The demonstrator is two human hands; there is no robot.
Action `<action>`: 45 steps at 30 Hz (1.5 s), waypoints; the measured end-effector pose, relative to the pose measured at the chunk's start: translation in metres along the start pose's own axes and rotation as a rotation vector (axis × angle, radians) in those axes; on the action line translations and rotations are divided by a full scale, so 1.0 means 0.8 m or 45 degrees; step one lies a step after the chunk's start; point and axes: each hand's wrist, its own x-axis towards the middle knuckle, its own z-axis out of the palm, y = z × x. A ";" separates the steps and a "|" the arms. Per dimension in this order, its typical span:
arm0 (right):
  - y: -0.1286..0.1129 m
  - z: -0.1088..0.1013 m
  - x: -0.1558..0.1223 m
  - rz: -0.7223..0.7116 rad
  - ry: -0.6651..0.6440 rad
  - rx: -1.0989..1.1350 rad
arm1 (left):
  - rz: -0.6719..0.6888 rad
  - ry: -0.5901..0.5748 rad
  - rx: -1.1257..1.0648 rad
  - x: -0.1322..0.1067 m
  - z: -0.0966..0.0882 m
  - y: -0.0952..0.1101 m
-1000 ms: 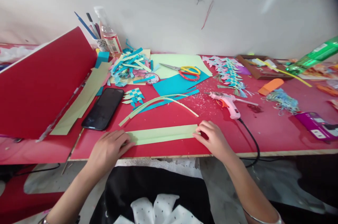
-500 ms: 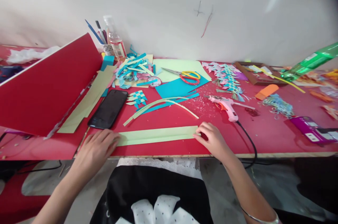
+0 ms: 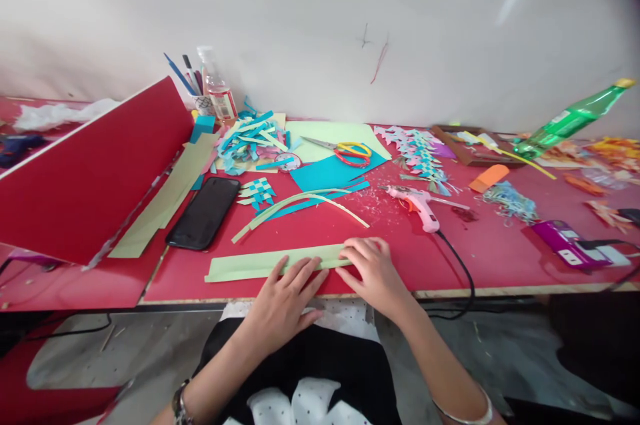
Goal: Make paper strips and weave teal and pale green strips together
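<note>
A long folded strip of light green paper [image 3: 240, 266] lies along the front edge of the red table [image 3: 495, 258]. My left hand [image 3: 285, 295] rests flat on the strip near its middle, fingers stretched out and pointing right. My right hand [image 3: 373, 271] presses on the strip's right end with fingers spread flat. Neither hand grips anything. Just behind the strip lie thin curved green and blue paper strips [image 3: 300, 201].
A black phone [image 3: 204, 213] lies left of centre beside a raised red board [image 3: 85, 171]. Scissors [image 3: 345, 147] rest on green and blue sheets. A pink glue gun [image 3: 417, 201] with a black cord sits right. Woven paper pieces [image 3: 417, 151], a green bottle [image 3: 570, 119] and a purple box [image 3: 570, 243] are further right.
My left hand has slid from the strip's left end toward its middle. My right hand shifted slightly left along the strip's right end. The strip's left end now lies uncovered.
</note>
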 end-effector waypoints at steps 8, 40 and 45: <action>-0.005 0.013 0.012 0.022 -0.073 0.086 | -0.028 -0.009 0.000 0.002 -0.002 0.002; 0.033 0.008 0.002 0.109 -0.071 0.215 | -0.073 -0.045 -0.100 0.004 -0.014 0.002; 0.046 0.003 -0.008 0.160 -0.054 0.260 | -0.063 -0.025 -0.101 -0.009 -0.014 -0.012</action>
